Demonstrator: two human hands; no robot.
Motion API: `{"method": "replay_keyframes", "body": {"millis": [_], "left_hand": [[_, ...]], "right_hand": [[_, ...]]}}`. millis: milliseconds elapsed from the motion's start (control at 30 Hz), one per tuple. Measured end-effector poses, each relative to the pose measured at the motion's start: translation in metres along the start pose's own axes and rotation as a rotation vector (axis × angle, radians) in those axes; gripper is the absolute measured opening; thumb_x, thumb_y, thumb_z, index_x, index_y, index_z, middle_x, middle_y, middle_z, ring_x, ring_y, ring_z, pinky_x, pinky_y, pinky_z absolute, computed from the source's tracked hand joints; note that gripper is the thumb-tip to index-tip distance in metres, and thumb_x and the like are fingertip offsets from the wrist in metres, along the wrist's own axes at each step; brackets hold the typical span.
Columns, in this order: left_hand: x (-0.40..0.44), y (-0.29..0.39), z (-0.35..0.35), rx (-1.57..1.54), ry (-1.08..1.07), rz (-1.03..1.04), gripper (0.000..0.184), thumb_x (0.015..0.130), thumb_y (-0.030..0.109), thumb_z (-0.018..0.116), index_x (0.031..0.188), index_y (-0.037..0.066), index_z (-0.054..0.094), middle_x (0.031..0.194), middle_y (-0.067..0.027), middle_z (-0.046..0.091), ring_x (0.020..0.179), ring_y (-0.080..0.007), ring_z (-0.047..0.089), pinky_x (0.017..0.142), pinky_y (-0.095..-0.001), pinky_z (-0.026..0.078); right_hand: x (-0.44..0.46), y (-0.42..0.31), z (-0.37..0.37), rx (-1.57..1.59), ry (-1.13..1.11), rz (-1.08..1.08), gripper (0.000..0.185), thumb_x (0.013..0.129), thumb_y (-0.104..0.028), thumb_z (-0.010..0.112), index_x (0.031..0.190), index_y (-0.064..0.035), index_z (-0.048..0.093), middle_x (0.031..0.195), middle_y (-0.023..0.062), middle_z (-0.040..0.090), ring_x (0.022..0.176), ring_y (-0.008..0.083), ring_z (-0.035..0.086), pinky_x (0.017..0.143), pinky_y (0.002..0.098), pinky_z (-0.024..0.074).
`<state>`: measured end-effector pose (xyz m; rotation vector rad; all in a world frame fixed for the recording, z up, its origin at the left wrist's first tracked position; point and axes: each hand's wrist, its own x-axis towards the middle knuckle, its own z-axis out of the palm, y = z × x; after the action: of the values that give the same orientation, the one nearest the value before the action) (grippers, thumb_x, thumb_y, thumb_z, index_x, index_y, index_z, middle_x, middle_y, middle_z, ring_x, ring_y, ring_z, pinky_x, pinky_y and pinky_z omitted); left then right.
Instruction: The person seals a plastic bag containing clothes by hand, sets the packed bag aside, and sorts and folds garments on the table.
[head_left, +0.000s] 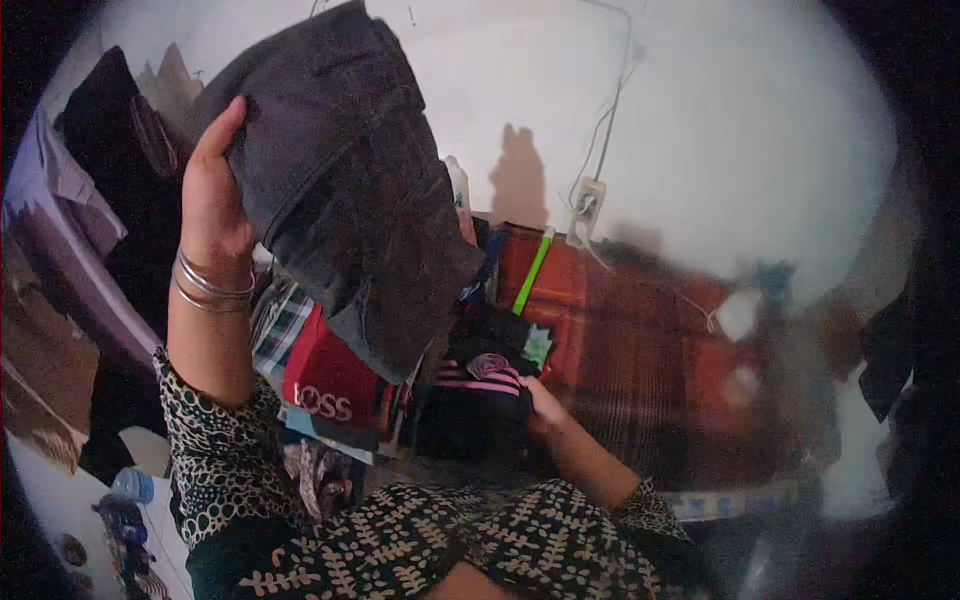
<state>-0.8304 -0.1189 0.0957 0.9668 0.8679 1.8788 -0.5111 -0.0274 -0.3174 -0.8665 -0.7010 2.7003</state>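
Note:
My left hand [213, 190] is raised and closed on folded dark grey trousers [345, 160], its thumb pressed on their near face. They hang tilted in front of the wall and cover part of the clothes below. Lower down, my right hand [543, 402] grips the edge of a black folded garment with pink stripes [470, 415]; most of its fingers are hidden. A small rolled purple-pink cloth [490, 366] lies on top of that garment. Beneath the trousers, a red garment with white letters [325, 375] lies beside a plaid cloth [283, 330].
A reddish-brown wooden surface [640, 320] spreads to the right, with a bright green stick [533, 272] on it. A wall socket [588, 208] with a plugged-in cable is behind. Clothes [75, 210] hang at the left. A blue-capped bottle [133, 485] stands at lower left.

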Motion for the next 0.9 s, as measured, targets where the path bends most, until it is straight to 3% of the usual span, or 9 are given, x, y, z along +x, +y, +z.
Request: {"method": "replay_keyframes", "body": {"millis": [200, 267, 333, 400, 533, 600, 700, 867, 900], "left_hand": [[-0.003, -0.005, 0.007, -0.120, -0.183, -0.058, 0.040, 0.096, 0.029, 0.050, 0.120, -0.003, 0.057, 0.111, -0.0158, 0.067, 0.100, -0.0278, 0.066, 0.092, -0.0381, 0.050], [-0.007, -0.008, 0.025, -0.092, -0.125, -0.048, 0.041, 0.096, 0.030, 0.051, 0.120, -0.002, 0.057, 0.110, -0.0152, 0.067, 0.100, -0.0274, 0.066, 0.092, -0.0379, 0.050], [-0.021, -0.008, 0.020, -0.126, -0.033, -0.130, 0.045, 0.094, 0.035, 0.054, 0.121, -0.002, 0.057, 0.110, -0.0148, 0.067, 0.099, -0.0265, 0.066, 0.091, -0.0377, 0.051], [-0.036, -0.017, 0.024, -0.079, 0.016, -0.173, 0.048, 0.092, 0.037, 0.057, 0.122, 0.000, 0.057, 0.109, -0.0146, 0.067, 0.098, -0.0261, 0.066, 0.090, -0.0376, 0.051], [-0.069, -0.022, 0.004, 0.495, -0.410, -0.473, 0.043, 0.091, 0.033, 0.059, 0.122, 0.004, 0.058, 0.116, -0.0150, 0.064, 0.105, -0.0246, 0.063, 0.093, -0.0395, 0.049], [-0.058, -0.027, -0.025, 0.534, -1.044, -0.007, 0.055, 0.083, 0.033, 0.066, 0.129, 0.005, 0.052, 0.129, -0.0128, 0.057, 0.116, -0.0267, 0.057, 0.099, -0.0414, 0.044], [-0.082, -0.052, 0.021, 0.941, -1.195, 0.262, 0.058, 0.074, 0.027, 0.068, 0.128, 0.013, 0.054, 0.131, -0.0083, 0.056, 0.117, -0.0245, 0.056, 0.102, -0.0420, 0.042], [-0.053, -0.077, -0.158, 1.229, -0.917, 0.475, 0.042, 0.081, 0.019, 0.055, 0.123, 0.022, 0.059, 0.128, -0.0031, 0.058, 0.120, -0.0206, 0.053, 0.105, -0.0493, 0.037], [-0.071, -0.104, -0.060, 1.385, -0.867, 0.563, 0.041, 0.081, 0.019, 0.055, 0.122, 0.021, 0.060, 0.129, -0.0030, 0.057, 0.123, -0.0204, 0.051, 0.106, -0.0498, 0.037]], "right_hand": [[-0.026, -0.048, 0.023, -0.657, 0.360, -0.222, 0.054, 0.095, -0.043, 0.053, 0.131, -0.0029, 0.049, 0.116, 0.0099, 0.062, 0.101, 0.0220, 0.061, 0.089, 0.0388, 0.0485], [-0.070, -0.090, 0.081, -0.922, 0.515, -0.046, 0.067, 0.094, -0.050, 0.051, 0.142, -0.0064, 0.036, 0.127, 0.0163, 0.056, 0.111, 0.0280, 0.057, 0.092, 0.0459, 0.0464], [-0.075, -0.121, 0.101, -0.706, 0.257, 0.148, 0.076, 0.092, -0.059, 0.047, 0.146, -0.0098, 0.029, 0.133, 0.0239, 0.049, 0.117, 0.0340, 0.054, 0.089, 0.0526, 0.0476], [-0.093, -0.127, 0.130, -0.009, -0.365, 0.366, 0.093, 0.086, -0.070, 0.045, 0.146, -0.0029, 0.024, 0.133, 0.0299, 0.047, 0.116, 0.0381, 0.054, 0.086, 0.0542, 0.0491], [-0.088, -0.141, 0.187, 0.158, -0.354, 0.233, 0.091, 0.082, -0.064, 0.053, 0.146, -0.0043, 0.027, 0.135, 0.0270, 0.046, 0.118, 0.0394, 0.051, 0.090, 0.0496, 0.0466], [-0.081, -0.154, 0.223, 0.006, -0.189, 0.076, 0.089, 0.081, -0.060, 0.055, 0.144, -0.0032, 0.029, 0.135, 0.0266, 0.046, 0.116, 0.0392, 0.052, 0.089, 0.0496, 0.0463], [-0.114, -0.204, 0.260, -0.438, 0.110, -0.042, 0.085, 0.079, -0.055, 0.058, 0.141, -0.0015, 0.033, 0.134, 0.0258, 0.047, 0.115, 0.0389, 0.052, 0.089, 0.0496, 0.0458], [0.077, -0.250, 0.300, -0.647, 0.370, 0.019, 0.076, 0.075, -0.041, 0.063, 0.135, 0.0008, 0.040, 0.130, 0.0241, 0.050, 0.109, 0.0378, 0.055, 0.089, 0.0502, 0.0448], [0.001, -0.285, 0.227, -0.617, 0.340, 0.013, 0.071, 0.073, -0.033, 0.064, 0.132, 0.0014, 0.044, 0.126, 0.0230, 0.053, 0.105, 0.0369, 0.056, 0.089, 0.0507, 0.0441]]}}
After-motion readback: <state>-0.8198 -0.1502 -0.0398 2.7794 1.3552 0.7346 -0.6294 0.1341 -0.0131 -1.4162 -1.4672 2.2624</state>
